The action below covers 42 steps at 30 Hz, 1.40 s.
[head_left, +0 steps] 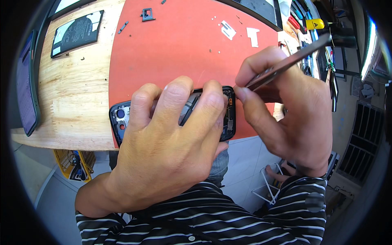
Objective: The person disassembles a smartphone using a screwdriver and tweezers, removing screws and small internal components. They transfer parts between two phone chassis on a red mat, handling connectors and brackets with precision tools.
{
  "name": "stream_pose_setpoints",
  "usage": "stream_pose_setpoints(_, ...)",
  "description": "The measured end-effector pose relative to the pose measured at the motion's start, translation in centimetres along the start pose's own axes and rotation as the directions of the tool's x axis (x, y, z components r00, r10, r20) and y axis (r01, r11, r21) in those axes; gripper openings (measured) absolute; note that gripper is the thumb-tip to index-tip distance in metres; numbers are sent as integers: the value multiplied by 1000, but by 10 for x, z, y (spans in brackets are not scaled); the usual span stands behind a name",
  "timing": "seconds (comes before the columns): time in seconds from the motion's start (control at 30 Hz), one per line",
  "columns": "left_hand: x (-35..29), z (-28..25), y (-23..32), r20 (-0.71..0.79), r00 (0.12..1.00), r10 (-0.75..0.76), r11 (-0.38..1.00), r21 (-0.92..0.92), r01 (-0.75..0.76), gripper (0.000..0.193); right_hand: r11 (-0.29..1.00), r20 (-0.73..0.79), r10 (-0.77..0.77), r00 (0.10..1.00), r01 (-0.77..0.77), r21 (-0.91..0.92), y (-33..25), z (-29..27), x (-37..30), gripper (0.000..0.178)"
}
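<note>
An opened phone body (230,122) with a black frame lies at the front edge of a red mat (163,49). Across it spreads my left hand (171,143), its fingers bent over the inside and its thumb at the near edge, holding it down. A camera hole shows at the phone's left end; small boards and an orange-marked part show at its right end. Most of the middle is hidden under my fingers. My right hand (298,106) pinches dark metal tweezers (290,61) by the phone's right end. The tweezers' tips are hidden behind my fingers.
A flat black battery (77,34) lies on the wooden tabletop (77,90), and another phone (29,85) leans at the far left. Small dark parts, including a square bracket (147,14), and white pieces (252,36) dot the mat. Tools crowd the upper right beside a yellow item (315,24).
</note>
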<state>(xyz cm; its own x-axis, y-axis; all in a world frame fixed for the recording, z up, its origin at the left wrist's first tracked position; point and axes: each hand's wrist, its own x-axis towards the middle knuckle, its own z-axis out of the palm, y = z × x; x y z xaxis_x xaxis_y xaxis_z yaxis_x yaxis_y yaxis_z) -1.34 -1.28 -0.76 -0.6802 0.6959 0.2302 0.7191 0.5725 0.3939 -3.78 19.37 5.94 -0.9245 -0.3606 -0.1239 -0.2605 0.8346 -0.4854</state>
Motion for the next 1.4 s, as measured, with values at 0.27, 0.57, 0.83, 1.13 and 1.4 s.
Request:
stream_pose_setpoints(0.27,1,0,0,0,1000,1,1000,-1,-1,60,917,143,125,982,-169,362,20,-9,13,15)
stream_pose_setpoints(0.57,0,1,0,-3,1000,-1,1000,-18,1,64,809,135,100,986,-159,566,35,-2,14,19)
stream_pose_setpoints(0.83,2,1,-1,-18,1000,1,999,-37,-2,64,754,138,231,963,-267,601,36,-3,15,27)
stream_pose_setpoints(1.13,1,1,0,-17,1000,-5,999,-47,4,65,813,-2,173,985,-141,565,30,9,9,23)
stream_pose_setpoints(1.4,1,1,0,-18,1000,6,1000,-17,-7,65,777,43,212,976,-195,598,32,8,8,21)
